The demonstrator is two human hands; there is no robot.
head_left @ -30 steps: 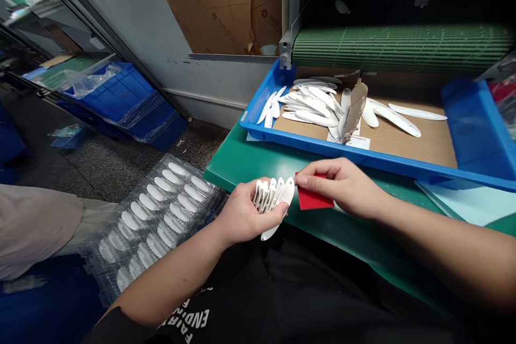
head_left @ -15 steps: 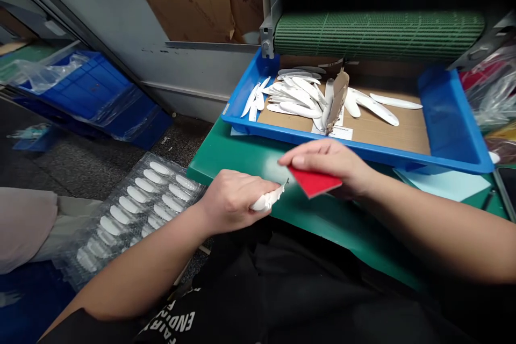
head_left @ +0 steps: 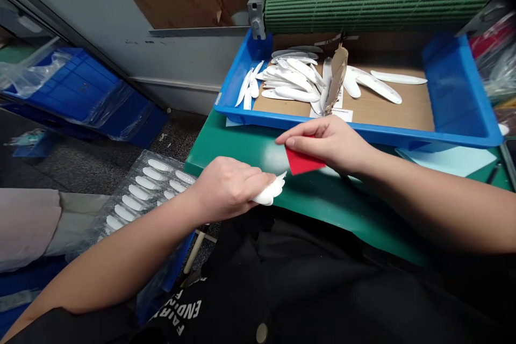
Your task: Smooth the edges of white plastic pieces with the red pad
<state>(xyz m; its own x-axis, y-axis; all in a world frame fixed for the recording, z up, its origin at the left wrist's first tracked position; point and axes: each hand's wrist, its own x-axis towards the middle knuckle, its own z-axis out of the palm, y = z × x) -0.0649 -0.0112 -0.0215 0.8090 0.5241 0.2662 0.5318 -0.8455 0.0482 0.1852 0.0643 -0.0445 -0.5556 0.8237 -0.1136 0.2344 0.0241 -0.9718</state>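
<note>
The light on your work is moderate and soft, and it seems to fall from above. A pale glare sits on the glossy green bench top (head_left: pixel 258 158), just beside your left hand (head_left: pixel 229 188), while your right hand (head_left: pixel 326 142) and forearm throw a soft shadow across the same surface. Your black shirt (head_left: pixel 306 285) sinks into near-darkness along the bottom of the view. The wide lens bends the grey wall (head_left: pixel 80 27) at the left edge. The green ribbed belt (head_left: pixel 379 0) softens into blur at its right end, while the centre stays fairly sharp.
</note>
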